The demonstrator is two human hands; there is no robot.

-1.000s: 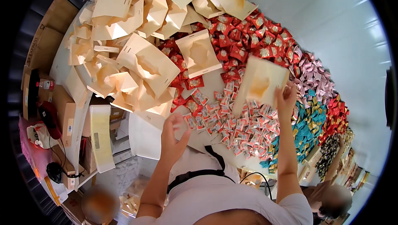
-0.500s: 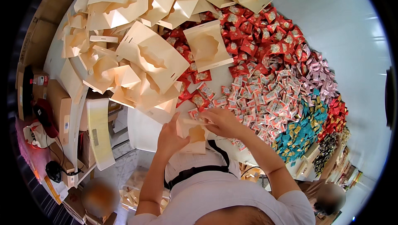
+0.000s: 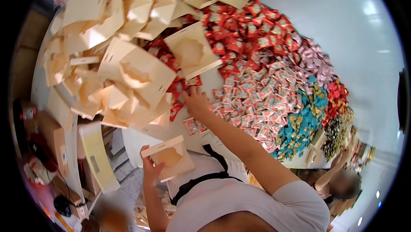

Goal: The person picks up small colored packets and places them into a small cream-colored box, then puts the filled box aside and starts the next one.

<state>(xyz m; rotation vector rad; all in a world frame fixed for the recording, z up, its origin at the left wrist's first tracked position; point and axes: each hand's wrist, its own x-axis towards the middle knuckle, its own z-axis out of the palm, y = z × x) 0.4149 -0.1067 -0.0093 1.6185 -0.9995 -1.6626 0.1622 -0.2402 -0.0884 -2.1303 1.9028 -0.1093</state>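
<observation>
My left hand (image 3: 151,170) grips a cream cardboard box (image 3: 182,165) by its left edge, close to my waist. The box has a scalloped cut-out window in its face and is tilted. My right hand (image 3: 197,105) reaches forward over the table, its fingers slightly apart at the near edge of the red packets (image 3: 195,81). No packet shows clearly in that hand. Near my right wrist, small white-and-red packets (image 3: 191,126) lie loose on the table.
Many cream window boxes (image 3: 137,71) are heaped at the left and back. To the right spread piles of white-and-red packets (image 3: 265,91), pink packets (image 3: 314,61), teal packets (image 3: 299,121) and dark packets (image 3: 336,140). Another person (image 3: 338,178) works at the far right.
My right hand has left the box and stretched forward to the red packets. The left hand has brought the box left and lower, now holding it alone. The whole view has shifted.
</observation>
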